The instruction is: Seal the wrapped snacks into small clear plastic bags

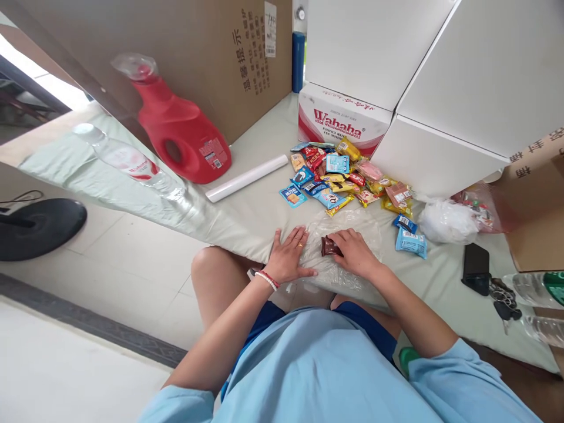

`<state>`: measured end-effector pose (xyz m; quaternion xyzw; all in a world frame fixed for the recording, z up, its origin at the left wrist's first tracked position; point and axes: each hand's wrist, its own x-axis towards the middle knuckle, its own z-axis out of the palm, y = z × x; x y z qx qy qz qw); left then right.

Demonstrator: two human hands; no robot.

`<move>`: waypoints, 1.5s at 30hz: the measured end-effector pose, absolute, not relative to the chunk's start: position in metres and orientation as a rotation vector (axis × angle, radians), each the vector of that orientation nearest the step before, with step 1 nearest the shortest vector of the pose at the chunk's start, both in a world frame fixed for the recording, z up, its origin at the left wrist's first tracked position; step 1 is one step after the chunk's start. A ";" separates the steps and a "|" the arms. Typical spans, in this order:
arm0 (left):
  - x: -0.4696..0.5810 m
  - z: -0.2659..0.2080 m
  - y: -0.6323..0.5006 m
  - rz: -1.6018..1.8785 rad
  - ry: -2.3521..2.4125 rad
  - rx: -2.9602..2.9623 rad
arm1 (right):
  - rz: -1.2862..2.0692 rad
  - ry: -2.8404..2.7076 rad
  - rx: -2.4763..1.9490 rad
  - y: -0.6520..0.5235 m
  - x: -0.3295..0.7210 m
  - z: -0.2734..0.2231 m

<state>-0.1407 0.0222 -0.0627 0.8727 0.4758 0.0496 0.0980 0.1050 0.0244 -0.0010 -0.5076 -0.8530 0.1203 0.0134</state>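
Note:
My left hand [288, 258] lies flat with its fingers spread at the left edge of a crumpled clear plastic bag [365, 226] on the pale cloth. Over the same plastic, my right hand [356, 252] is closed on a small dark brown snack packet [328, 246], whose left end shows beyond the fingers. Just past both hands sits a heap of wrapped snacks [337, 179] in blue, red, yellow and pink. A blue packet [405, 224] and a light blue packet [411, 242] lie apart from the heap, to the right of my right hand.
Left stand a red jug [180, 129] and a water bottle [132, 161], near a white roll [247, 178]. Behind the snacks are a Wahaha box [339, 120] and white cabinets [462, 76]. A white plastic bag [447, 220], black phone-like object [476, 269] and keys [504, 299] lie right.

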 end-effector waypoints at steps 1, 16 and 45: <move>-0.141 -0.062 0.022 0.149 1.411 2.578 | 0.391 -2.681 -1.528 0.023 0.107 0.000; -0.179 -0.039 -0.007 0.118 1.020 2.604 | 0.560 -2.386 -1.346 -0.082 0.189 -0.023; -0.110 -0.033 0.044 0.511 1.218 2.418 | 1.130 -1.635 -1.882 0.035 0.192 -0.020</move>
